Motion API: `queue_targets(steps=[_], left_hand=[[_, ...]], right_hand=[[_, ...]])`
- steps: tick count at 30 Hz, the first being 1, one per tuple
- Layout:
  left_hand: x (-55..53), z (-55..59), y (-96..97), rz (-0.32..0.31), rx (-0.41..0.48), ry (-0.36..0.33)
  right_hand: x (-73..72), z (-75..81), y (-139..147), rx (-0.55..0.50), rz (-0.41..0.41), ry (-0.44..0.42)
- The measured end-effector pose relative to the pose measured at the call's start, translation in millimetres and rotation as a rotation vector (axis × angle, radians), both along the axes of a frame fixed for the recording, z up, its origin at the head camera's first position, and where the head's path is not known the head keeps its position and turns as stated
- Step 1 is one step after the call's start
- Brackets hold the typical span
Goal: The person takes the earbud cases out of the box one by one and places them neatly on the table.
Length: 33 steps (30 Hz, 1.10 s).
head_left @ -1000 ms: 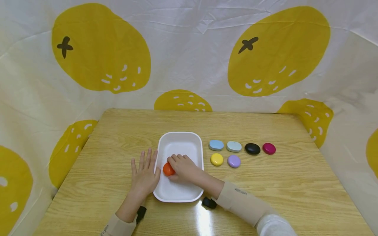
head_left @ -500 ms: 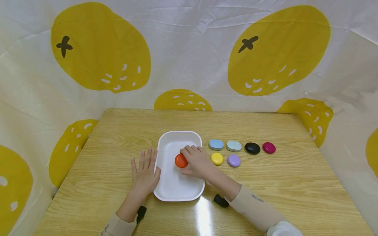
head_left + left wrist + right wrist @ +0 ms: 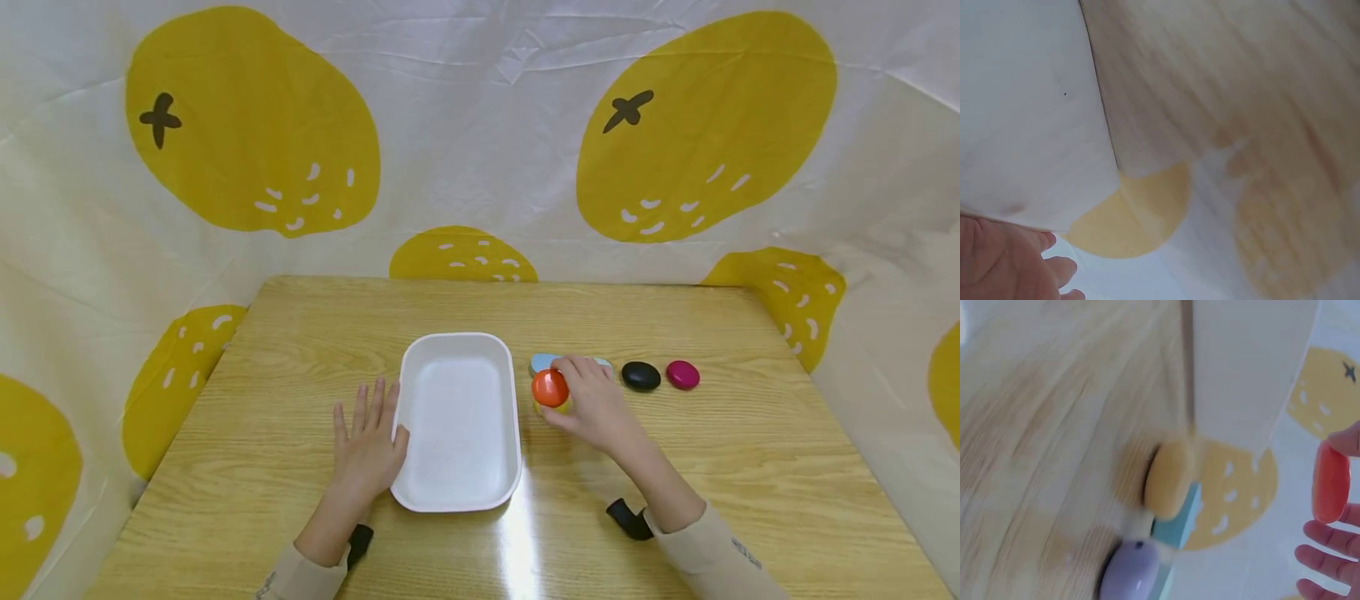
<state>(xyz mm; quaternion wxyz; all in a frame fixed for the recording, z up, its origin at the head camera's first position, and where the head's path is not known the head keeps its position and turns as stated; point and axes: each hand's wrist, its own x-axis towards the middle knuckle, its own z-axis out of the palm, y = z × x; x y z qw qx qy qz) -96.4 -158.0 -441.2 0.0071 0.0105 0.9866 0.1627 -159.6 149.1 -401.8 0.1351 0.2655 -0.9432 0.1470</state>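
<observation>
My right hand [image 3: 597,406] pinches a glossy orange-red rounded disc [image 3: 551,387] between thumb and finger, to the right of the white tray [image 3: 517,467]. In the right wrist view the disc [image 3: 1331,482] appears edge-on, raised off the table. Beneath it, in the head view, a yellow disc [image 3: 553,409] is mostly covered. A purple disc [image 3: 1130,572] shows in the right wrist view; my hand hides it from the head camera. My left hand [image 3: 366,450] lies with straight, spread fingers along the tray's left side, its thumb at the rim.
Behind my right hand are a blue oval piece [image 3: 542,364] and a paler one [image 3: 604,367], both partly hidden. Farther right sit a black oval piece [image 3: 641,376] and a magenta one [image 3: 682,375]. A patterned curtain [image 3: 480,150] hangs behind the wooden table [image 3: 315,325].
My right hand has lifted the orange-red disc out of the tray and carried it right, over the yellow disc. My left hand has stayed in place.
</observation>
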Motion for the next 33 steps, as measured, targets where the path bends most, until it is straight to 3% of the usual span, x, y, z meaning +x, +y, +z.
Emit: queue_targets(steps=[5, 14, 33], left_hand=[[-0.1, -0.1, 0.9, 0.002, 0.003, -0.016], [-1.0, -0.5, 1.6, 0.006, 0.001, 0.006], [-1.3, 0.4, 2.3, 0.011, -0.009, -0.002]], right_hand=[[-0.1, -2.7, 32, -0.003, -0.108, -0.043], [0.5, -24.6, 81, 0.031, -0.268, -0.14], [6.5, -47.1, 110, 0.174, -0.316, -0.318]])
